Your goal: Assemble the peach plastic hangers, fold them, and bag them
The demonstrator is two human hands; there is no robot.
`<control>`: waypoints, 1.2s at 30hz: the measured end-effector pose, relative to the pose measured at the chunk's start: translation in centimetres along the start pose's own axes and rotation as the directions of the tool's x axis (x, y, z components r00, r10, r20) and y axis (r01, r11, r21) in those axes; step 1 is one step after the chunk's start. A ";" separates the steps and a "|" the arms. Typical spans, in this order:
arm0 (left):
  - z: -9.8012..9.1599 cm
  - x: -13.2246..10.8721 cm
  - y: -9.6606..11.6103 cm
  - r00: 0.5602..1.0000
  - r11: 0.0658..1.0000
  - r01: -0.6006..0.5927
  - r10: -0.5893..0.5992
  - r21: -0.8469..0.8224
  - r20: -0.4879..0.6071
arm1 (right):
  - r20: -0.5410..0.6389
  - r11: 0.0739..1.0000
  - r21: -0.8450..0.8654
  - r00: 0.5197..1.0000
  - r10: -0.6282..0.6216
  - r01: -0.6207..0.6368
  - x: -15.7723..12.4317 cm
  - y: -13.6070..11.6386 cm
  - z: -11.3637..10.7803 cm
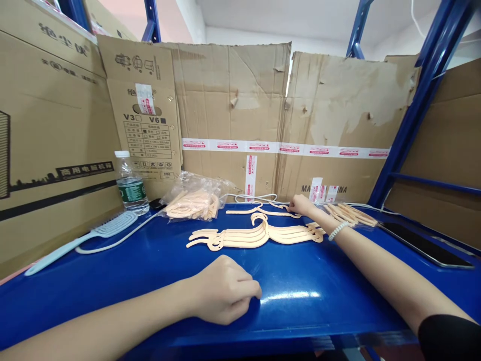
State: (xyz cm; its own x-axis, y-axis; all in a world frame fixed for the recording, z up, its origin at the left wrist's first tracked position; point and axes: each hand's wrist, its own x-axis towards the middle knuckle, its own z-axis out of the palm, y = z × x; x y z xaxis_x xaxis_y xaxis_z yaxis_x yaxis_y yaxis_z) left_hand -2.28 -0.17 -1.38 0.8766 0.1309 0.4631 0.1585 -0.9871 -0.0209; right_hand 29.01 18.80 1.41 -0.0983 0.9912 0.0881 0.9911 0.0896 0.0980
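My left hand (229, 291) rests closed on the blue table near its front edge, with nothing visible in its curled fingers. My right hand (299, 204) reaches to the back of the table, its fingers pinched at the right end of some thin peach plastic pieces (244, 211). In front of those pieces lies a stack of peach plastic hangers (248, 235), hooks toward the back. A clear bag (195, 198) of peach parts is at the back left. Several peach strips (351, 213) lie in a pile just right of my right hand.
A water bottle (132, 188) and a light blue hairbrush (112, 225) are at the left. A black phone (424, 243) lies at the right. White cable runs along the back. Cardboard sheets (233, 110) wall the blue table (293, 316), between blue metal posts.
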 end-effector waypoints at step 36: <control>-1.3 1.3 -1.5 0.440 0.061 0.308 -0.894 -0.949 0.086 | -0.280 0.869 0.287 0.903 -0.326 0.403 -4.9 -6.0 -2.4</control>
State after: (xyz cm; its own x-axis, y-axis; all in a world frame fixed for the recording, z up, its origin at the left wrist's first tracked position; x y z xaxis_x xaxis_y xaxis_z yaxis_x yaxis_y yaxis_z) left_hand -1.92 1.32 0.42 0.2830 0.9479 0.1466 -0.1515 -0.1068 0.9827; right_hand 23.34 13.19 2.79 -0.4369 0.8387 0.3252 0.8475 0.5050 -0.1636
